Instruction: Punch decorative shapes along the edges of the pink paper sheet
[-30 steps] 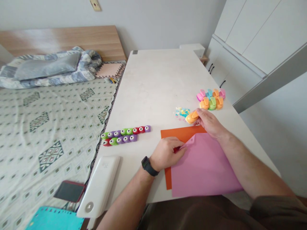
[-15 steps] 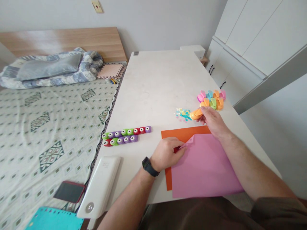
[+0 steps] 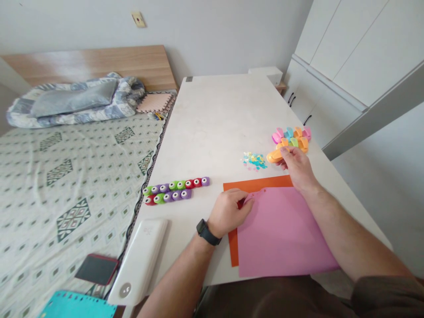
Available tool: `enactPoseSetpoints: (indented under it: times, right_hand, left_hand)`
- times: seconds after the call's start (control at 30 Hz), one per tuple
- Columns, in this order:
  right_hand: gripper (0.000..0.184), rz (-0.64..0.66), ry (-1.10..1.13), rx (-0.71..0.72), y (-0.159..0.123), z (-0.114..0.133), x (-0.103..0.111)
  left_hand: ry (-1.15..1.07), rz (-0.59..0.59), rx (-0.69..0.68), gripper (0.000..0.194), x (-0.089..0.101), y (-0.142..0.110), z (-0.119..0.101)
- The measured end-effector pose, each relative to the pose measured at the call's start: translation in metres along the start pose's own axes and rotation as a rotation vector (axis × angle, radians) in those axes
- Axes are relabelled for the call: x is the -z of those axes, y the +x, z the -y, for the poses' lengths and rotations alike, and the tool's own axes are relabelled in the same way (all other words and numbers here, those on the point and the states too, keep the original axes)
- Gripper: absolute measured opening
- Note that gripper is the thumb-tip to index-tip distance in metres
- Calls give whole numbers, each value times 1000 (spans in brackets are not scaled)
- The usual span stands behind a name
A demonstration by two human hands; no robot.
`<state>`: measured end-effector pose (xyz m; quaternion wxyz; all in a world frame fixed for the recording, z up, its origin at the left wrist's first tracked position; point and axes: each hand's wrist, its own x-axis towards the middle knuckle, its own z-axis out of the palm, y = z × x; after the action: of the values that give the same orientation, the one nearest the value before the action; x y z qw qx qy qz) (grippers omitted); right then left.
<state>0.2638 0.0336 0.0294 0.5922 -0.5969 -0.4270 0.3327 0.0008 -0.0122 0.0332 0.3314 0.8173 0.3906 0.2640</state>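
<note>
My right hand [image 3: 297,164] grips an orange craft paper punch [image 3: 275,156] above the table, just right of a scatter of small blue, yellow and pink paper cut-outs [image 3: 254,160]. My left hand [image 3: 231,211] pinches the upper left corner of a pink sheet of paper [image 3: 285,234]. Small punched holes show along the sheet's top edge beside those fingers. Under the pink sheet lies an orange sheet [image 3: 233,251], showing at its top and left. Several more punches [image 3: 294,138] in pink, blue, orange and green stand behind my right hand.
Two rows of small round punches [image 3: 175,191] in green, purple and red stand on the left of the white table [image 3: 218,123]. Nearer lies a long white device [image 3: 141,260]. A bed [image 3: 106,176] adjoins the table's left side, with a dark tablet [image 3: 97,268] on it.
My right hand has drawn the orange punch slightly right, away from the cut-outs. The pink sheet's lifted corner has flattened, showing its punched holes. The camera view has shifted slightly.
</note>
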Motion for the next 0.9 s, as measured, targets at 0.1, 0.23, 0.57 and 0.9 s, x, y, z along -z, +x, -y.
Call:
enactPoseSetpoints:
  times: [0.1, 0.23, 0.57, 0.9]
  right_hand:
    - [46, -17, 5, -19, 1, -1, 1]
    - [46, -13, 0, -6, 1, -3, 1]
    - [41, -13, 48, -28, 2, -7, 2]
    - [46, -50, 53, -42, 5, -12, 3]
  left_hand:
    - [30, -27, 44, 38, 0, 1, 2]
    - [55, -56, 94, 37, -1, 1, 5]
    - [24, -59, 157, 29, 0, 2, 6]
    - [2, -59, 182, 32, 0, 2, 7]
